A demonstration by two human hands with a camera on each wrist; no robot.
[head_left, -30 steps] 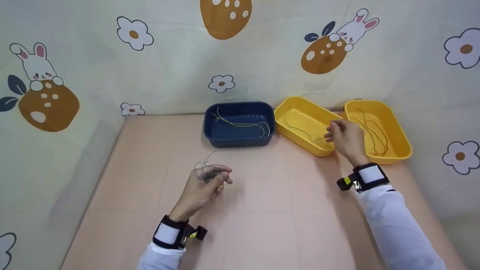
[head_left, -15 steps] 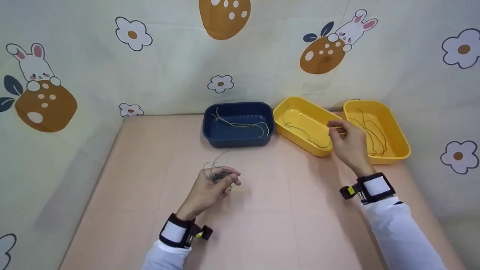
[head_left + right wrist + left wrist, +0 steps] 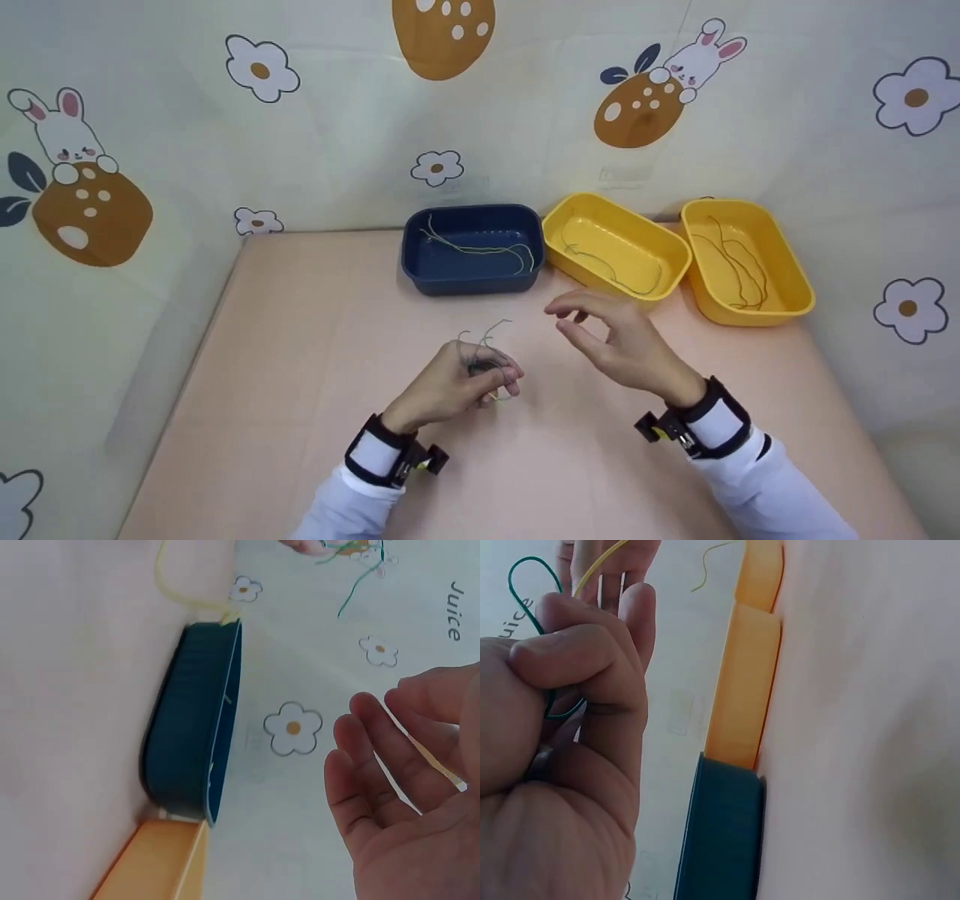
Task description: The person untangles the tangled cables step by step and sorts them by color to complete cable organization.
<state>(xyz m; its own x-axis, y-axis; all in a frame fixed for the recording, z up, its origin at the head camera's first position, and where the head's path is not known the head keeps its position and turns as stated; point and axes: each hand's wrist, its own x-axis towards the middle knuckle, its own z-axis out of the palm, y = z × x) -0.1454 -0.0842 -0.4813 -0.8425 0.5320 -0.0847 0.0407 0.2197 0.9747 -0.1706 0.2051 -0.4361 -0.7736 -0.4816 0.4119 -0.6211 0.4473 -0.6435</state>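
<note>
My left hand (image 3: pixel 450 382) holds a bundle of thin wires in its curled fingers, low over the middle of the table. A green wire (image 3: pixel 523 602) loops out above the thumb in the left wrist view, and a yellow wire (image 3: pixel 596 568) sticks out past the fingertips. My right hand (image 3: pixel 626 341) is to the right of the bundle, fingers loosely bent, thumb apart from the index finger, with nothing between them. Behind it stands a yellow tray (image 3: pixel 559 257) with thin greenish wires lying inside. Most of the bundle is hidden in the left palm.
Left of that tray, a dark blue tray (image 3: pixel 472 286) has yellowish wires (image 3: pixel 480 250) in it. A second yellow tray (image 3: pixel 750 317) on the right contains darker wires (image 3: pixel 739 270). A patterned cloth wall (image 3: pixel 337 127) rises behind the pink tabletop (image 3: pixel 300 322).
My right hand has come down and left from over the middle yellow tray, nearer the left hand. The left hand has shifted right with its bundle of wires.
</note>
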